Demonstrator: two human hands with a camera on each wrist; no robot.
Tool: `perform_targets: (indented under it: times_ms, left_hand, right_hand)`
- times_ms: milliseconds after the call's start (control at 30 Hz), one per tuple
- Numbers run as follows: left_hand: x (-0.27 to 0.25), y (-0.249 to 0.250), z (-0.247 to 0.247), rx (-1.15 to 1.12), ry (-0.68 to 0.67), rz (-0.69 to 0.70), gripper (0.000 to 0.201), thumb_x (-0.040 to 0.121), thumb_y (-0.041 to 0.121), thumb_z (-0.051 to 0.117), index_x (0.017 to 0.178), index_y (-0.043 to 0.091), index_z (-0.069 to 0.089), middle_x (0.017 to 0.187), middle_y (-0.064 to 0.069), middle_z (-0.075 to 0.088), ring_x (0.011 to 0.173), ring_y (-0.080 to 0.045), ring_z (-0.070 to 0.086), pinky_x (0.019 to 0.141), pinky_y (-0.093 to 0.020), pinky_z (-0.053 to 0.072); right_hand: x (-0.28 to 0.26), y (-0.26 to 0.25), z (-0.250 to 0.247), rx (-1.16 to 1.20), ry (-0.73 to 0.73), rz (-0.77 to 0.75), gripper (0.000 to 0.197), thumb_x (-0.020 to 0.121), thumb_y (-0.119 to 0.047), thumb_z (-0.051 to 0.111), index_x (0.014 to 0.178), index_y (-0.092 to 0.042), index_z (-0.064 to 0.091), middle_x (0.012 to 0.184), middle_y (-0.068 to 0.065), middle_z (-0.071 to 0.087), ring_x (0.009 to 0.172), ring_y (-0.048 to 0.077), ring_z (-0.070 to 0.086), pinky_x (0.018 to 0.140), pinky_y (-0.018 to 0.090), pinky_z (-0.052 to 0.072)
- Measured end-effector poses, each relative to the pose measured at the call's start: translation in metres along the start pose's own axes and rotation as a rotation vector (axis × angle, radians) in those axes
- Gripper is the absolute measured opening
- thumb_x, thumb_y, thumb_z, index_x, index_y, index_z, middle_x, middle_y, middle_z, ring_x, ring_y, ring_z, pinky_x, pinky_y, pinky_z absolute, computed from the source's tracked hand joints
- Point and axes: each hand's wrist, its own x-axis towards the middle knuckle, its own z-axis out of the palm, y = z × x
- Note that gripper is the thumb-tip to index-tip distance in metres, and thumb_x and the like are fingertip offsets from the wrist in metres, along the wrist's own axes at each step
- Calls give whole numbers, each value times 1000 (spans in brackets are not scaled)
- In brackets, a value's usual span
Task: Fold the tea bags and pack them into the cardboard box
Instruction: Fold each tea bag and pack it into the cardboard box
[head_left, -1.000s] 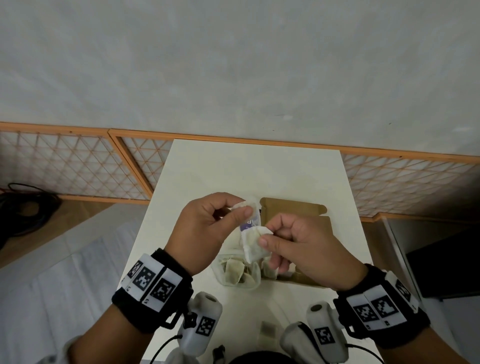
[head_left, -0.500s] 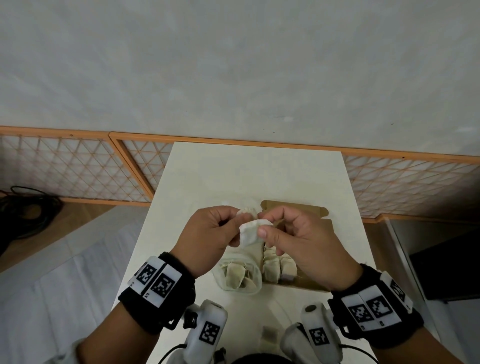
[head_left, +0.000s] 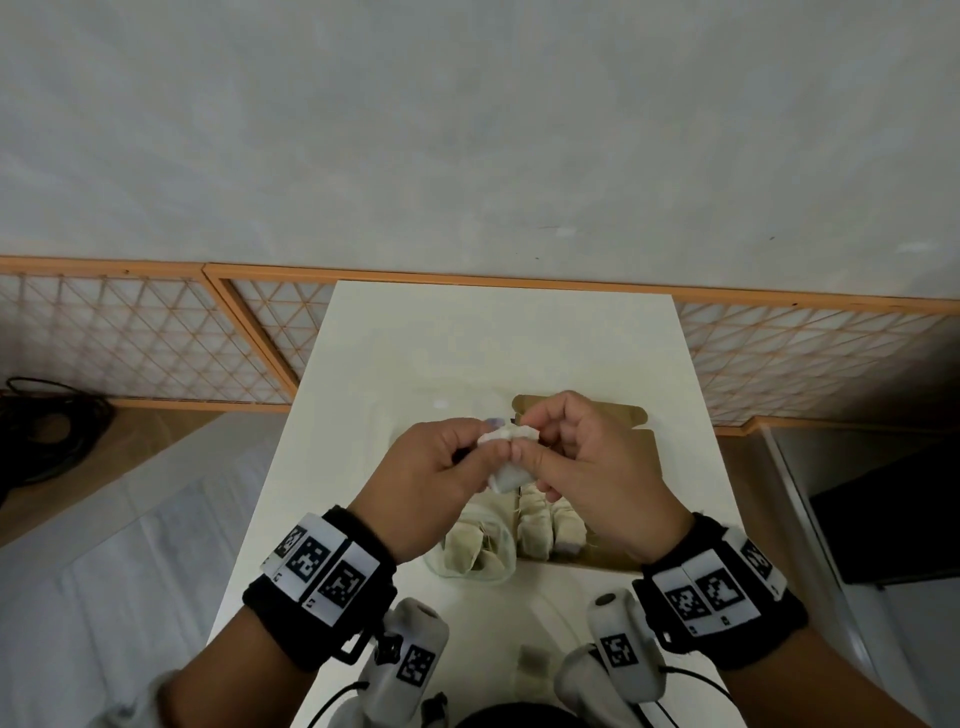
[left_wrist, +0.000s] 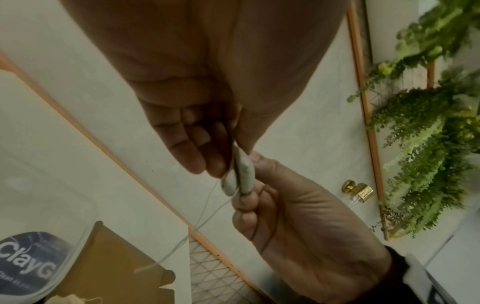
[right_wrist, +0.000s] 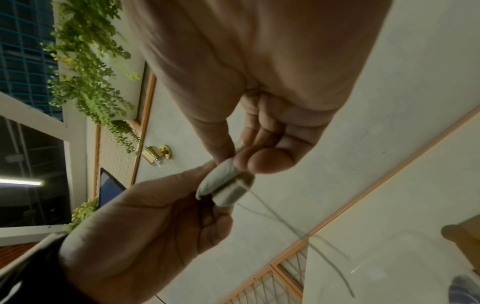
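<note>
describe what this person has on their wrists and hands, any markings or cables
Both hands are bare, no gloves. The left hand and right hand each have a black fabric wristband carrying white tags printed with black square-pattern markers. Below each wrist hangs a rounded white camera unit with its own small marker and a thin black cable. A bit of pale sleeve shows on the left forearm.
</note>
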Motion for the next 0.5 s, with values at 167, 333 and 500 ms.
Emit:
perform_targets:
  times_ms: [167, 333, 500]
  left_hand:
    - [8, -9, 8, -51, 15, 43, 16, 100, 15, 67, 106, 20, 81, 100, -3, 80, 98, -27, 74, 93, -51, 58]
    - [12, -30, 25, -43, 58, -22, 12, 96, 17, 74, 103, 24, 79, 91, 0, 78, 87, -25, 73, 86, -40, 61]
    - [6, -77, 27, 139, 70, -201, 6, 94, 26, 74, 97, 32, 75, 89, 18, 74, 72, -7, 69, 68, -19, 52]
  right_hand:
    - [-6, 10, -15, 14, -159, 21, 21, 95, -6, 75, 115, -12, 70, 93, -1, 77, 77, 11, 68, 70, 30, 61]
    - [-3, 43, -31, -69, -134, 72, 4, 96, -11, 74, 97, -15, 74, 76, -1, 71, 73, 14, 67, 74, 34, 60]
    - [8, 104, -38, -202, -91, 304, 8, 98, -17, 73, 102, -10, 71, 88, 11, 78, 72, 13, 70, 71, 27, 62]
